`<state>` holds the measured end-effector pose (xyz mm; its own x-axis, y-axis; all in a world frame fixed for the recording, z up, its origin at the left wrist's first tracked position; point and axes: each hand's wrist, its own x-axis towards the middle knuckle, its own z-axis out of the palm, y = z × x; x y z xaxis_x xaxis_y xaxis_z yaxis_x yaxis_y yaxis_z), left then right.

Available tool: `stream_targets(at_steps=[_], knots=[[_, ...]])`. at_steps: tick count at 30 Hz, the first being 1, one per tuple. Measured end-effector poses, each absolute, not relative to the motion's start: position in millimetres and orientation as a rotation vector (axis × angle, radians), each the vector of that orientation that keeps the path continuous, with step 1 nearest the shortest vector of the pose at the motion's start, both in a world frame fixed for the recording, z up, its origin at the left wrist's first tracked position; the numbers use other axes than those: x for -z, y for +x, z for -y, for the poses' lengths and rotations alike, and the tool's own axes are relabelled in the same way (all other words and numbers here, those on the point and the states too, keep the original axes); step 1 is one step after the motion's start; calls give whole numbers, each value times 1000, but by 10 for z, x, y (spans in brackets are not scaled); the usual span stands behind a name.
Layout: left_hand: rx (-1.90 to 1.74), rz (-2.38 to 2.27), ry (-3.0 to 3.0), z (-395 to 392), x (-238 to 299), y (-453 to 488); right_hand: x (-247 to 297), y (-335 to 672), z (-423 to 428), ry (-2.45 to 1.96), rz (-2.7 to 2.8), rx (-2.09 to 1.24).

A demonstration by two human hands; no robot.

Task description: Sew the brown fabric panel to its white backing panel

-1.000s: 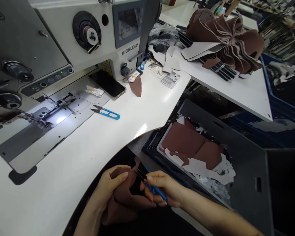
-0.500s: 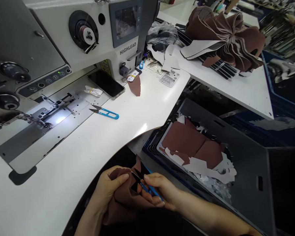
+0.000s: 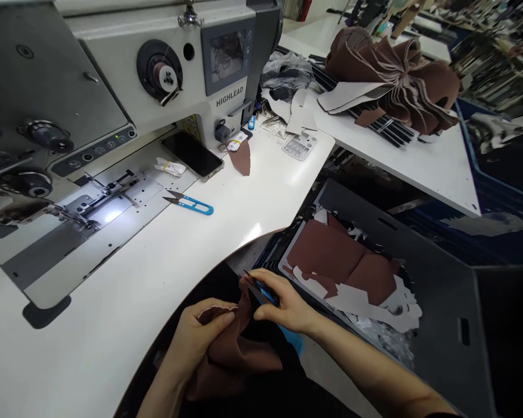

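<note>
My left hand (image 3: 198, 337) grips a folded piece of brown leather (image 3: 239, 351) just below the curved front edge of the white sewing table (image 3: 157, 273). My right hand (image 3: 285, 305) is closed on a blue thread snipper (image 3: 261, 292), whose dark blades point up-left at the top corner of the leather. Both hands sit close together in front of my lap.
A HIGHLEAD sewing machine (image 3: 113, 75) fills the left. On the table lie a second blue snipper (image 3: 189, 202), a phone (image 3: 192, 154) and a brown leather scrap (image 3: 243, 155). A dark bin (image 3: 440, 302) at the right holds brown and white offcuts (image 3: 344, 261). A stack of brown leather pieces (image 3: 396, 75) rests on the far table.
My right hand has moved the snipper up and away from me, to the leather's top corner. The left hand has shifted slightly, still gripping the leather.
</note>
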<state>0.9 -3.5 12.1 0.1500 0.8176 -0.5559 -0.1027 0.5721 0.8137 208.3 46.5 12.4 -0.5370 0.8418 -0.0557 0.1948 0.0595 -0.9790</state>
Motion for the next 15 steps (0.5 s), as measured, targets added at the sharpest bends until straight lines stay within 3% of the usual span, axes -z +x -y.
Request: stream_targets(at_steps=[3,10,15], knots=[[-755,-1280,889,16,-120,-2,-157,1980,-561,-1136,2016,-1637],[-742,-1564,934,147,-141,-35,-379,2065,-639,-1347,1896,-1690],[-919,-1244,666,127,-115,48,-383,2119,-734,-1408,1759,-1677]])
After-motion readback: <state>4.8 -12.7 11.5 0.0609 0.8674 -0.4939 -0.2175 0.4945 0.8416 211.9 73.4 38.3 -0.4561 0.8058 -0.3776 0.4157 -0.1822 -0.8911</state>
